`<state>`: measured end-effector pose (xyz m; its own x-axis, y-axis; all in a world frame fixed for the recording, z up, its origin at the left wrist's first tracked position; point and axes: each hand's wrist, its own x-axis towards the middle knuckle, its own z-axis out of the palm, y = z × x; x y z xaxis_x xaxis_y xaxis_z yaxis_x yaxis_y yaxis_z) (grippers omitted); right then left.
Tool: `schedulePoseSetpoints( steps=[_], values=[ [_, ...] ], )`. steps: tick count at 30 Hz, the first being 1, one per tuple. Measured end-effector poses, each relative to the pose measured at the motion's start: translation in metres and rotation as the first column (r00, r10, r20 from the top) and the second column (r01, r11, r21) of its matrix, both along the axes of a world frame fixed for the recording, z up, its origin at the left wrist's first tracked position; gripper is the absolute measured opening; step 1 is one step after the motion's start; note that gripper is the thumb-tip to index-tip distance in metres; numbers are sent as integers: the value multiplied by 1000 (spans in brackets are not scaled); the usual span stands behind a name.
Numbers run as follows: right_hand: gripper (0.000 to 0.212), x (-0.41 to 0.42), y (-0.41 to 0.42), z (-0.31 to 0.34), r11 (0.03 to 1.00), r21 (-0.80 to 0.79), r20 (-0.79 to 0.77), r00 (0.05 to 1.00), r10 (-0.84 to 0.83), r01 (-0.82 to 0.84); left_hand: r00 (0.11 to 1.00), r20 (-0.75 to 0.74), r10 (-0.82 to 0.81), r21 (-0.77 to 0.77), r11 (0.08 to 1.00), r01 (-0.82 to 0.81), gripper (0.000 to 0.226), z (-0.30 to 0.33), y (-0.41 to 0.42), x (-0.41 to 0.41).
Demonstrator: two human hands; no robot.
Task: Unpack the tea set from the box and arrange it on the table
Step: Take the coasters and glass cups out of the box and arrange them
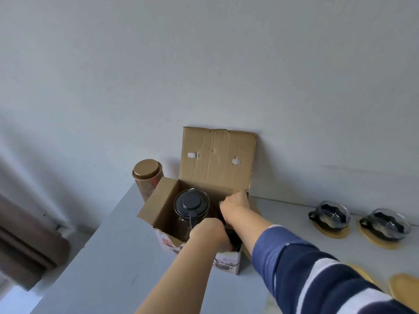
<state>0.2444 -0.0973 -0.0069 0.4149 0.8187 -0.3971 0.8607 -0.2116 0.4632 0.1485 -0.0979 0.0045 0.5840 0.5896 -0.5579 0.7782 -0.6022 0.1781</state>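
Glass cups [333,213] — two; teapot [191,206] — one

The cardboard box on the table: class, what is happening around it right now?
A person is unpacking a tea set. The left hand grips the handle of a glass teapot still sitting inside the open box, while the right hand reaches into the box beside it. Two glass cups already rest on wooden coasters to the right on the table. A gold tin stands behind the box.
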Motion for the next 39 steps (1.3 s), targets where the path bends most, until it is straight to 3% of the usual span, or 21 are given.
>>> schedulePoseSetpoints(
  steps=[5, 9, 14, 19, 22, 25, 29, 31, 33, 36, 39],
  values=[
    [60, -1, -14, 16, 971, 227, -35, 996, 87, -77, 989, -104, -105, 15, 994, 108, 28, 19, -9, 13],
    [76, 2, -28, 42, 930, 364, -95, 991, 97, -56, 978, -163, -130, -97, 989, 115, 46, 19, -11, 17],
    [78, 16, -51, 61, 846, 507, -418, 906, 73, 166, 978, -190, -81, -85, 994, 66, 40, 3, -10, 23],
    [85, 36, -87, 62, 648, 569, -733, 670, 119, 507, 979, -205, 17, 8, 1000, -16, 62, -15, -3, 31],
    [86, 43, -116, 63, 517, 534, -817, 566, 110, 669, 990, -137, 44, 65, 997, -35, 50, -20, 0, 28],
    [83, 48, -144, 62, 448, 493, -853, 516, 79, 746, 992, -127, 4, 83, 997, 7, 35, -13, 1, 26],
    [83, 56, -174, 61, 386, 461, -875, 483, 44, 799, 994, -106, -2, 147, 989, 18, 55, 22, -2, 28],
    [84, 62, -187, 61, 362, 452, -881, 471, 37, 816, 998, -67, 7, 186, 982, 5, 54, 44, -2, 27],
    [86, 69, -201, 60, 335, 446, -886, 462, 33, 830, 1000, 20, 4, 233, 972, -8, 57, 63, -6, 27],
    [88, 82, -223, 58, 300, 429, -898, 438, 39, 852, 981, 196, 12, 340, 937, -80, 88, 83, -19, 30],
    [89, 94, -249, 60, 286, 421, -903, 429, 40, 860, 939, 345, -19, 314, 945, -96, 98, 92, -44, 41]
  ],
)
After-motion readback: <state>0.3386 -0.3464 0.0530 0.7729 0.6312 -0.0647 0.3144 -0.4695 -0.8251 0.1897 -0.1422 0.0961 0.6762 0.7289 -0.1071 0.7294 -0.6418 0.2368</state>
